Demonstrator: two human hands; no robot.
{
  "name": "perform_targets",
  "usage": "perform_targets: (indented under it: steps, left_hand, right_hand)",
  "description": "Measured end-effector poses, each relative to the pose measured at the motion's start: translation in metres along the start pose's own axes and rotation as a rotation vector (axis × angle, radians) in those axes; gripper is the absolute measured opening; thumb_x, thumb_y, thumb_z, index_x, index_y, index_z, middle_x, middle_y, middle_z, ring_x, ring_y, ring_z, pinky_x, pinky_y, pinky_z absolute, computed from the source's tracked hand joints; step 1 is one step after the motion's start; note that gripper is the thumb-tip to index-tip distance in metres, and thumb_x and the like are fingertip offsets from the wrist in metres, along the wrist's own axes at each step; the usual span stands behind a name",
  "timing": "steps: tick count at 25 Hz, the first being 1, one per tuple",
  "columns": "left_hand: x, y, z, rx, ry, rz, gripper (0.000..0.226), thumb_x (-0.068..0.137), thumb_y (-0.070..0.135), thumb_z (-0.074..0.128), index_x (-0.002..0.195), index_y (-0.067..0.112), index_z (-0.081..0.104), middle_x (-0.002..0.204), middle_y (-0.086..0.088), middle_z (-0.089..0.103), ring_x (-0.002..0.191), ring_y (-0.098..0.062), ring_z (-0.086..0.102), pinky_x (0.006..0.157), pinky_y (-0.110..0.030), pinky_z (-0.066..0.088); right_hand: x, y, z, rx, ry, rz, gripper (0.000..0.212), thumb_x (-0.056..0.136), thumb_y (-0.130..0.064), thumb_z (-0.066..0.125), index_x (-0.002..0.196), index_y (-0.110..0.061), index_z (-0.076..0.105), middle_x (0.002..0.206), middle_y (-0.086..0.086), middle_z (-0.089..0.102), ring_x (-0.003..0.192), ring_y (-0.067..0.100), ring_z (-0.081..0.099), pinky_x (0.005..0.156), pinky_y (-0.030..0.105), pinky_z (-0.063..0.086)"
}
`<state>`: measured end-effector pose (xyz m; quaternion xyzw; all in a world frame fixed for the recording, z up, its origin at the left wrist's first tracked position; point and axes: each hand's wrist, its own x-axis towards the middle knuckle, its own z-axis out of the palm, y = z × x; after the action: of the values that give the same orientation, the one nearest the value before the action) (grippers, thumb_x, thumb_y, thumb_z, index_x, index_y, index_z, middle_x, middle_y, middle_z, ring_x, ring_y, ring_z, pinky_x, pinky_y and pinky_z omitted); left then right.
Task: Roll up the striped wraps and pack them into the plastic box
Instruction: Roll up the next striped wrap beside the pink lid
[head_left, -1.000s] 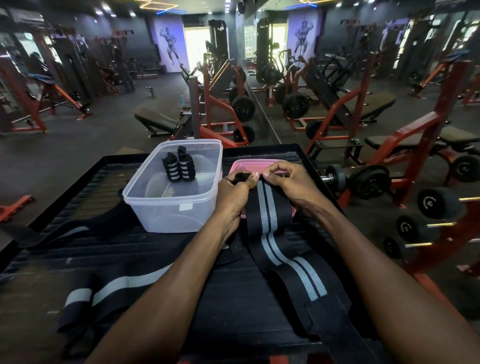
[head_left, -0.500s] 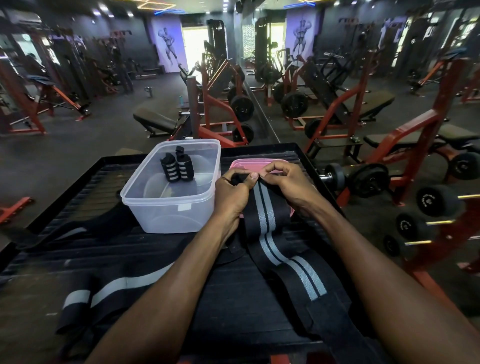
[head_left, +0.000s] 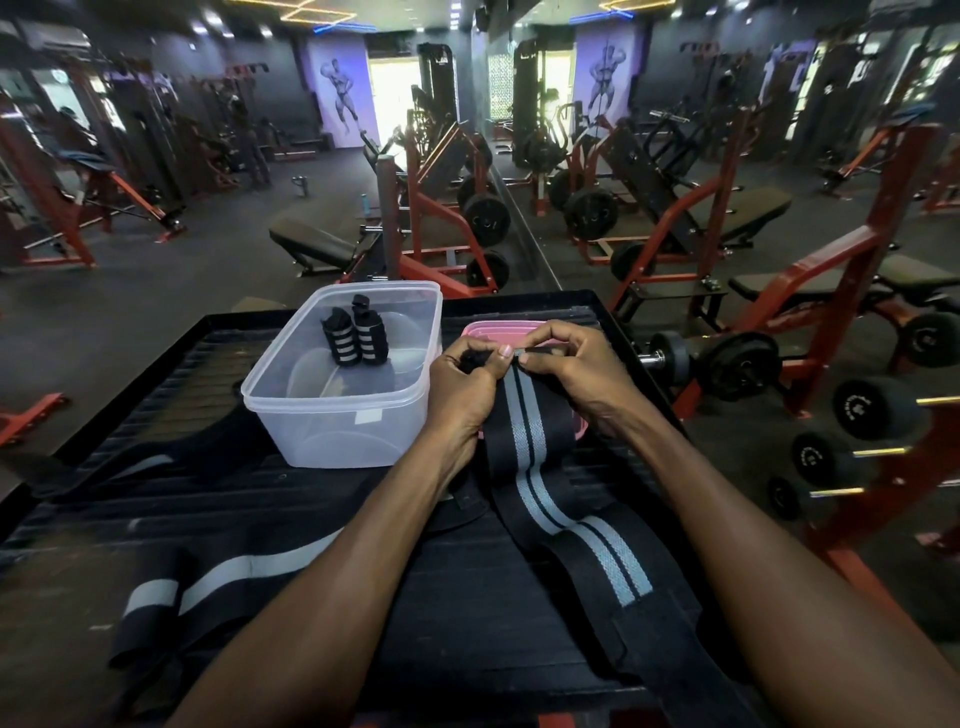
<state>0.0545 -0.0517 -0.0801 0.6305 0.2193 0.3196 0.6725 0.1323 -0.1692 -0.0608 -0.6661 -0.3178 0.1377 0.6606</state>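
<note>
1. Far left, near edge of the black ridged tray (head_left: 156, 374): a second striped wrap (head_left: 218, 577) lies unrolled and flat, its pale stripe running left to right, untouched by either hand.
2. Left of centre: the clear plastic box (head_left: 332, 415) stands on the tray with its lid off. Inside, toward the far wall, two rolled wraps (head_left: 353, 338) stand upright side by side, touching (grey bands visible on each).
3. Centre: left hand (head_left: 465, 384) is closed around the far end of the striped wrap (head_left: 524, 436), thumb and forefinger pinching a dark bunched end; the hand is just beside the box's right wall.
4. Right of centre: right hand (head_left: 576, 364) pinches the same far end of the wrap between thumb and curled fingers, fingertips nearly meeting those of the left hand. Whether a roll has started cannot be told; the hands cover it.
5. Under both hands: a pink lid (head_left: 480, 330) lies flat on the tray, the wrap draped across it.
6. From the hands the wrap trails toward the viewer and to the right, flat on the tray, twin grey stripes up.
7. Far right, off the tray: dumbbells (head_left: 872, 410) on a red rack.
</note>
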Motion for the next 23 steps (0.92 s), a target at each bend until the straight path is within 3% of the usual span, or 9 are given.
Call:
perform_targets:
  steps: [5,8,11,15,18,20,23]
  left_hand:
    - [-0.003,0.004,0.002,-0.003,-0.059,-0.001,0.019,0.087,0.002,0.072,0.079,0.019,0.068,0.091,-0.003,0.071,0.094,-0.019,0.066,0.098,-0.042,0.052]
    - [-0.005,0.006,0.003,-0.079,-0.105,-0.118,0.006,0.091,0.011,0.07,0.086,0.014,0.069,0.091,-0.009,0.073,0.09,-0.022,0.068,0.097,-0.046,0.054]
    - [-0.004,0.003,0.002,-0.014,-0.081,-0.118,0.009,0.093,0.022,0.072,0.089,0.014,0.07,0.098,-0.012,0.075,0.095,-0.026,0.071,0.099,-0.048,0.055]
    - [-0.003,0.002,0.0,0.031,-0.029,-0.031,0.008,0.09,0.011,0.073,0.085,0.017,0.071,0.098,-0.009,0.074,0.097,-0.022,0.068,0.103,-0.047,0.053]
    - [-0.003,0.003,0.001,0.035,-0.033,-0.007,0.017,0.088,0.004,0.072,0.082,0.02,0.071,0.096,-0.005,0.073,0.101,-0.025,0.068,0.103,-0.046,0.052]
    - [-0.005,0.004,0.003,0.005,-0.047,-0.042,0.015,0.087,0.006,0.072,0.081,0.019,0.072,0.1,-0.011,0.074,0.104,-0.031,0.069,0.102,-0.048,0.053]
    - [-0.005,0.004,0.003,-0.011,-0.071,-0.099,0.01,0.09,0.016,0.071,0.081,0.018,0.071,0.095,-0.008,0.074,0.093,-0.024,0.07,0.1,-0.049,0.054]
  right_hand:
    - [0.002,0.004,0.001,-0.069,0.027,-0.07,0.007,0.087,0.001,0.07,0.083,-0.004,0.066,0.052,-0.016,0.063,0.053,-0.008,0.054,0.058,0.008,0.042]
    - [0.004,0.006,0.0,-0.067,0.042,-0.107,0.011,0.084,0.004,0.071,0.083,-0.006,0.066,0.068,-0.007,0.068,0.065,-0.003,0.06,0.068,0.013,0.047]
    - [0.006,0.009,-0.001,-0.093,0.027,-0.134,0.013,0.082,0.002,0.074,0.085,-0.008,0.067,0.085,0.005,0.07,0.083,0.01,0.064,0.078,0.02,0.049]
    - [0.007,0.011,-0.001,-0.021,-0.006,-0.05,0.02,0.082,0.001,0.074,0.077,-0.017,0.067,0.075,-0.004,0.071,0.074,0.007,0.064,0.075,0.019,0.05]
    - [0.008,0.012,0.001,-0.027,-0.016,-0.005,0.022,0.086,-0.002,0.071,0.073,-0.02,0.069,0.074,-0.008,0.07,0.075,0.006,0.063,0.082,0.025,0.05]
    - [0.008,0.011,-0.001,-0.095,-0.024,-0.054,0.019,0.088,-0.004,0.07,0.076,-0.019,0.068,0.078,-0.006,0.067,0.074,0.001,0.061,0.078,0.019,0.048]
    - [0.007,0.009,-0.002,-0.104,-0.034,-0.079,0.014,0.088,0.0,0.068,0.083,-0.013,0.066,0.08,0.001,0.067,0.071,0.002,0.061,0.072,0.018,0.05]
